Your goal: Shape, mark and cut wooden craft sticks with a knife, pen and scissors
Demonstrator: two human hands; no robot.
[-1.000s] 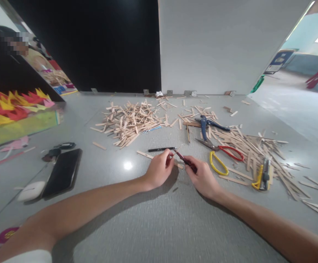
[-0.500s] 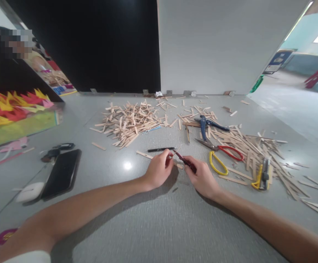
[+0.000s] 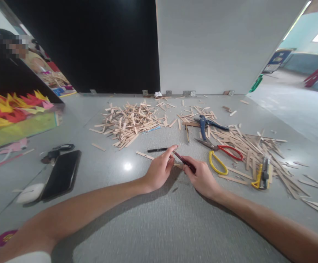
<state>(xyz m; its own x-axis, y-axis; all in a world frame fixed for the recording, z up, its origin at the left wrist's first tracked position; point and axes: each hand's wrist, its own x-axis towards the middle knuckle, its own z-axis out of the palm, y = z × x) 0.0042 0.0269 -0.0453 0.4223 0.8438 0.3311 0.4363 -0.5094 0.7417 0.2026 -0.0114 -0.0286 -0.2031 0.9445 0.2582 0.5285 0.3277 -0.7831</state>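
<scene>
My left hand has its index finger stretched toward the tip of the tool, with the thumb lower down. Its fingers seem to hold a short wooden stick, mostly hidden by them. My right hand is closed around a slim dark red tool, whose kind I cannot make out. The tool's tip meets the left fingertips. Just behind the left hand lies a black pen. A flat wooden stick rests beside that hand, partly covered by it.
A heap of wooden sticks lies ahead; more sticks spread to the right. Near these are scissors with red and yellow handles, blue-handled pliers and a yellow cutter. At left lie a phone and a white mouse.
The left index finger has straightened and reached forward to the tool's tip, covering the stick that showed there before. My right hand and its tool have barely moved.
</scene>
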